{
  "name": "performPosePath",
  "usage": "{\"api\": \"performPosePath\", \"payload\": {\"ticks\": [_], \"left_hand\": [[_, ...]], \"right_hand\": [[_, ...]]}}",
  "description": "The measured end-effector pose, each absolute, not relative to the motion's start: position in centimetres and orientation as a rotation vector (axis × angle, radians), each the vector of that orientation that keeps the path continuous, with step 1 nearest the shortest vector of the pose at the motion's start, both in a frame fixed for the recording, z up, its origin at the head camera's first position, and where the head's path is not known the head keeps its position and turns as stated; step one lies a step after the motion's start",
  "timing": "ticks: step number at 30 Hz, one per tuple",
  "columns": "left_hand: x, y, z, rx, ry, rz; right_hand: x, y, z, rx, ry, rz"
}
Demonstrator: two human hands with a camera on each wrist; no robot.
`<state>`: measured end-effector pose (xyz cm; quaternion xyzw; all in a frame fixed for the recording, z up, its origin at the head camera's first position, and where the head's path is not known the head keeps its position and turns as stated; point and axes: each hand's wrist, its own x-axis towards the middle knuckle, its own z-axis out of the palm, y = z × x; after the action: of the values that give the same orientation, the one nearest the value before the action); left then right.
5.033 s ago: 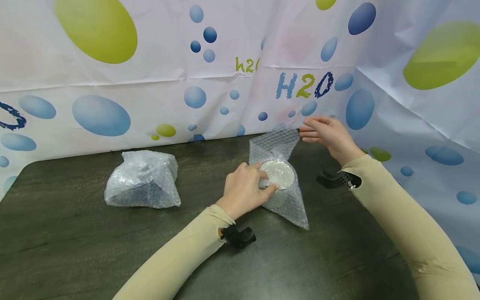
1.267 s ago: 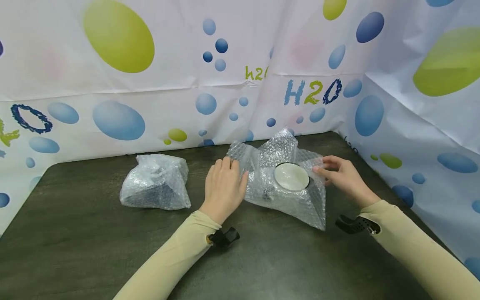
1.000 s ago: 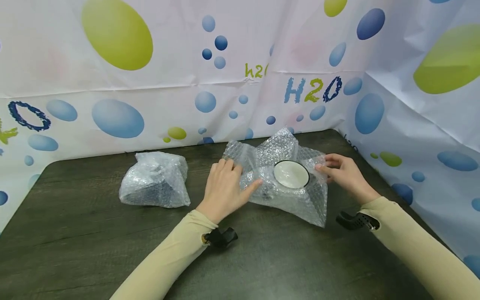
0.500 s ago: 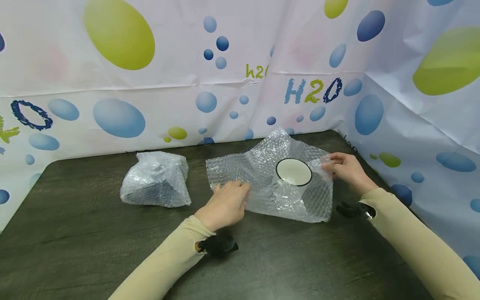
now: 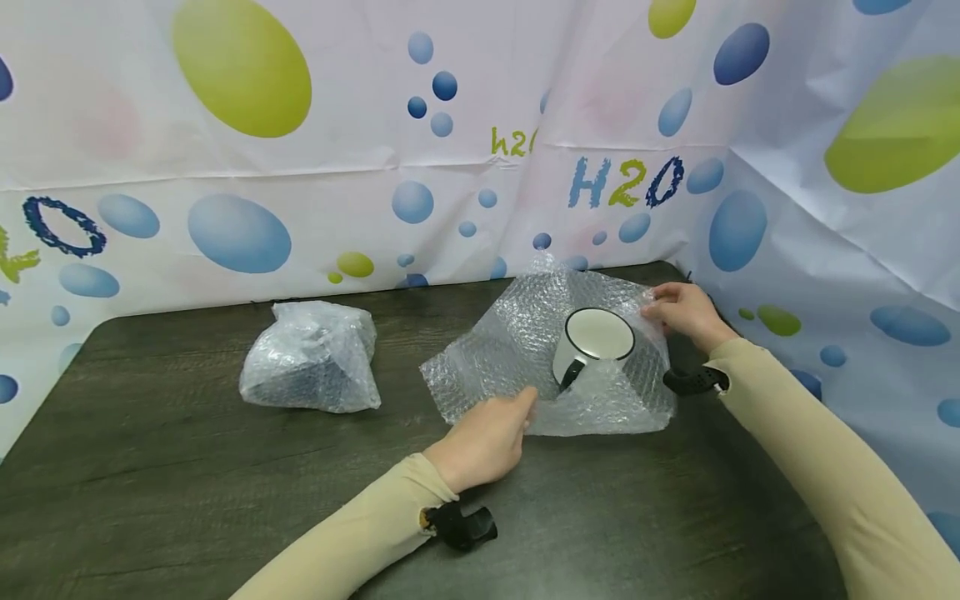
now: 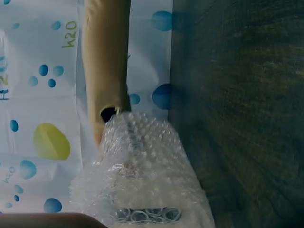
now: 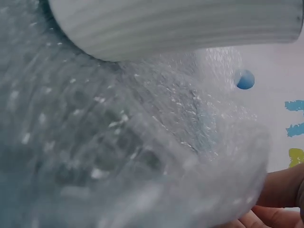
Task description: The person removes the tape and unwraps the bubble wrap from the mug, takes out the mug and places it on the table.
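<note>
On table (image 5: pixel 225 500) | bubble wrap (image 5: pixel 517 333) partly covers mug (image 5: pixel 597 337) | wrapped bundle (image 5: pixel 311 358) apart

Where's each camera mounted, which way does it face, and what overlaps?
Head: worn on the head, facing forward and down at mug, bubble wrap and table; left hand, right hand and both sleeves show.
Left wrist: on that wrist, image turned sideways, facing across bubble wrap to the right sleeve; a blurred bottom strip may be left hand.
Right wrist: on that wrist, facing the mug's side and bubble wrap; part of the right hand shows, lower right.
Shared: head and right wrist both show the mug.
</note>
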<state>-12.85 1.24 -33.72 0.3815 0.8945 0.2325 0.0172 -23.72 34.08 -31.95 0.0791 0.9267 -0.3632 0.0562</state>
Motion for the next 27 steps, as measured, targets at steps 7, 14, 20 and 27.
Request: {"api": "performPosePath", "payload": {"ticks": [7,14,20,27], "left_hand": [[-12.2,2.8,-34.2,1.281,2.749,0.707],[-11.4,4.4,-34.7,1.345,2.771,0.634],[-10.4,5.5,-35.1,1.389,2.854,0.610],[-9.5,7.0,-35.7,1.405,2.905,0.627]], "right_hand": [[-25.5,33.2,-31.4,0.253,2.844,-1.019],[-26.6,32.9,-31.1,0.294,2.888,-1.010],[-26.7,33.1,-31.3,0.278,2.919,-0.986],[-26.2,33.6,-31.0,0.253,2.812,-1.054]]}}
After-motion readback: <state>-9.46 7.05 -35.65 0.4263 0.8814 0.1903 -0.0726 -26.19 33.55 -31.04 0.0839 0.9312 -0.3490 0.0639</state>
